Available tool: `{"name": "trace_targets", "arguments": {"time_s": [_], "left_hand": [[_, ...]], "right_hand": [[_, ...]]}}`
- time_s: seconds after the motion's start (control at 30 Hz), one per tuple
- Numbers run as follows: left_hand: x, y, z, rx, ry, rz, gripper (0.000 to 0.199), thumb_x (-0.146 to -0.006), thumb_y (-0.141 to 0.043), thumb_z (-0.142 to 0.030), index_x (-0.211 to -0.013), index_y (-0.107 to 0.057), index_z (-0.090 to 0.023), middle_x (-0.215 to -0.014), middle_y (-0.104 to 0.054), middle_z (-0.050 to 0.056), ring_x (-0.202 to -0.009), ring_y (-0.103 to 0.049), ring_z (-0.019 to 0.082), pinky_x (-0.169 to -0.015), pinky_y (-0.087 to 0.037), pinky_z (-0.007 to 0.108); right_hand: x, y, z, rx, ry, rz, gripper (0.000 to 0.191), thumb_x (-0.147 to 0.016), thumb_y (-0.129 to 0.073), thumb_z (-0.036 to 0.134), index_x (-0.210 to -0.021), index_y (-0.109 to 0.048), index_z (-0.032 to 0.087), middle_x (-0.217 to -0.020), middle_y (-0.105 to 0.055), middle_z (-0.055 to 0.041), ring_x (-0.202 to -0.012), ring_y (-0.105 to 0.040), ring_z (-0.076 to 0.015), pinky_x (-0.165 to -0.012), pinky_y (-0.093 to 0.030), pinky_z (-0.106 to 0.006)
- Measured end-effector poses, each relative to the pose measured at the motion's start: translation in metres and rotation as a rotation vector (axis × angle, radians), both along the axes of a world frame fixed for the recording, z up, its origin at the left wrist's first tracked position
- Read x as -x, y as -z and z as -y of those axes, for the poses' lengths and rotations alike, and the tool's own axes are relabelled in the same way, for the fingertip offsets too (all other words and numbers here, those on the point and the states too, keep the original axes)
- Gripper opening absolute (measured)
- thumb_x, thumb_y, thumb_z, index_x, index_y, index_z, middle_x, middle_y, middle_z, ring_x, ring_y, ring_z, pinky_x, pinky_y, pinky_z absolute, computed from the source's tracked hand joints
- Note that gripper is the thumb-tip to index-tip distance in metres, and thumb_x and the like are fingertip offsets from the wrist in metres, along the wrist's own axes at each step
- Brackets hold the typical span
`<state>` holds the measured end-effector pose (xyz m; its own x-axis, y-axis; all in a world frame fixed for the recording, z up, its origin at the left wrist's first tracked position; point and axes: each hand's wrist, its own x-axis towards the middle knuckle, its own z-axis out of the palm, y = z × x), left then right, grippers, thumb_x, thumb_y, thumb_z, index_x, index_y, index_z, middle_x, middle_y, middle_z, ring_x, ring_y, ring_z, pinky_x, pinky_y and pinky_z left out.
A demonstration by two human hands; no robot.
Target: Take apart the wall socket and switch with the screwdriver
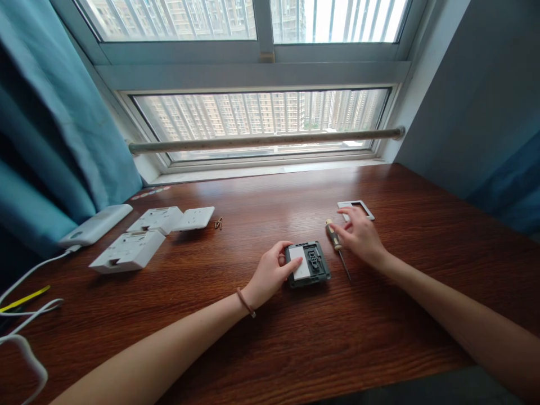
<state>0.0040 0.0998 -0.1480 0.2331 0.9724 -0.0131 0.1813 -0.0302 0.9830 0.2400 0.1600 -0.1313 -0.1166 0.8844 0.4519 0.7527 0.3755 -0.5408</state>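
Observation:
My left hand (272, 273) grips the left side of a wall switch (321, 263), its thumb lying on the white rocker plate. The switch's right half is dark grey, with its inner fittings exposed. My right hand (360, 236) hovers to the right with fingers apart and nothing visible held in them. Its thumb is close to the handle of a screwdriver (334, 236), whose shaft points toward me; whether they touch I cannot tell. Behind the fingers is a white frame (369, 214), partly hidden by my right hand.
On the left stand white mounting boxes (135, 250), a white socket panel (196, 218) and several small screws (218, 223). Farther left are a white power strip (101, 224), its cable and a yellow tool (29, 298). A window and a blue curtain (80, 124) border the wooden table (253, 343).

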Motion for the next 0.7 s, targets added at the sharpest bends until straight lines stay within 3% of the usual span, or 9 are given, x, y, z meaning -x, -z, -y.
{"name": "trace_targets", "arguments": {"time_s": [0.07, 0.17, 0.33, 0.53, 0.7], "left_hand": [[0.0, 0.0, 0.0, -0.013, 0.006, -0.019, 0.042, -0.077, -0.059, -0.04, -0.11, -0.048, -0.016, -0.089, -0.064, 0.006, -0.076, -0.063, 0.018, -0.06, -0.051, 0.026], [0.001, 0.0, 0.001, -0.042, 0.001, -0.031, 0.042, -0.079, -0.057, -0.04, -0.111, -0.048, -0.015, -0.097, -0.063, 0.008, -0.081, -0.063, 0.018, -0.067, -0.052, 0.029], [0.002, 0.007, 0.0, -0.133, -0.043, -0.119, 0.043, -0.079, -0.056, -0.04, -0.112, -0.05, -0.014, -0.109, -0.059, 0.011, -0.091, -0.061, 0.021, -0.081, -0.05, 0.035], [0.003, 0.009, -0.001, -0.163, -0.053, -0.174, 0.042, -0.079, -0.055, -0.042, -0.112, -0.051, -0.015, -0.108, -0.058, 0.011, -0.091, -0.06, 0.022, -0.081, -0.049, 0.037], [0.001, 0.007, -0.001, -0.173, -0.053, -0.189, 0.041, -0.079, -0.055, -0.041, -0.111, -0.052, -0.016, -0.106, -0.059, 0.011, -0.088, -0.06, 0.022, -0.078, -0.049, 0.035]], "right_hand": [[-0.024, 0.002, -0.025, -0.047, 0.173, 0.088, 0.032, -0.081, -0.053, 0.04, -0.099, -0.06, 0.015, -0.097, -0.063, -0.0113, -0.071, -0.059, -0.0213, -0.073, -0.044, -0.036], [-0.05, 0.011, -0.049, -0.041, 0.293, 0.202, 0.027, -0.079, -0.053, 0.04, -0.087, -0.063, 0.016, -0.088, -0.066, -0.0108, -0.078, -0.056, -0.0259, -0.074, -0.041, -0.037], [-0.055, 0.024, -0.058, -0.011, 0.275, 0.212, 0.029, -0.076, -0.057, 0.041, -0.09, -0.063, 0.017, -0.088, -0.069, -0.01, -0.081, -0.054, -0.0272, -0.074, -0.04, -0.037], [-0.053, 0.031, -0.064, 0.003, 0.268, 0.146, 0.027, -0.072, -0.062, 0.035, -0.092, -0.063, 0.017, -0.088, -0.069, -0.008, -0.08, -0.057, -0.0247, -0.072, -0.042, -0.035], [-0.051, 0.035, -0.068, -0.034, 0.267, 0.034, 0.036, -0.068, -0.064, 0.027, -0.103, -0.059, 0.017, -0.092, -0.067, -0.0073, -0.072, -0.06, -0.0198, -0.071, -0.045, -0.033]]}}
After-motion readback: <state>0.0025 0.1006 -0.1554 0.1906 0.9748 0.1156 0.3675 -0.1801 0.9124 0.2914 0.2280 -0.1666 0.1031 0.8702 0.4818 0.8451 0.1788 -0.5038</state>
